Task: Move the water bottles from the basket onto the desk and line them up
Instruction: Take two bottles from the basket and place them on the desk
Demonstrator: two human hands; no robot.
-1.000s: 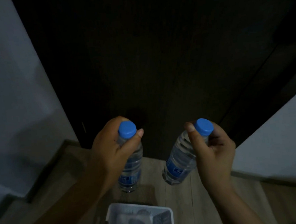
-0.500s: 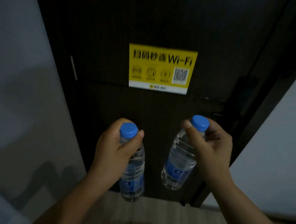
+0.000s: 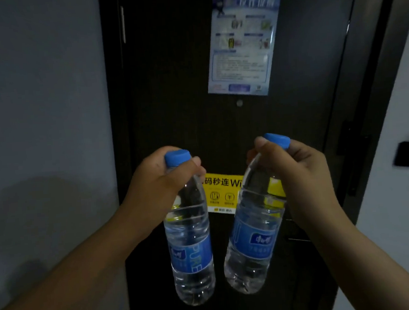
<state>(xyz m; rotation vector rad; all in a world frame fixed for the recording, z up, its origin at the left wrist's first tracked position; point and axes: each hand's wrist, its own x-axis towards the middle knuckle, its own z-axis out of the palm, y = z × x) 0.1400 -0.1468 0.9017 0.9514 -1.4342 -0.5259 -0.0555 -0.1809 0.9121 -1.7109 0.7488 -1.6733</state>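
two bottles: left bottle (image 3: 189, 250), left hand (image 3: 157, 182); right bottle (image 3: 253, 243), right hand (image 3: 294, 170).

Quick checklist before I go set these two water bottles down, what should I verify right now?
1. The left hand grips the left bottle by its neck: ok.
2. The right hand grips the right bottle by its neck: ok.
3. The left cap and the right cap are on: ok.
4. The bottles hang apart, not touching: ok.
5. The right bottle upright: not ok, it tilts.
6. Free spot on the desk: cannot tell; only the dark door is ahead.
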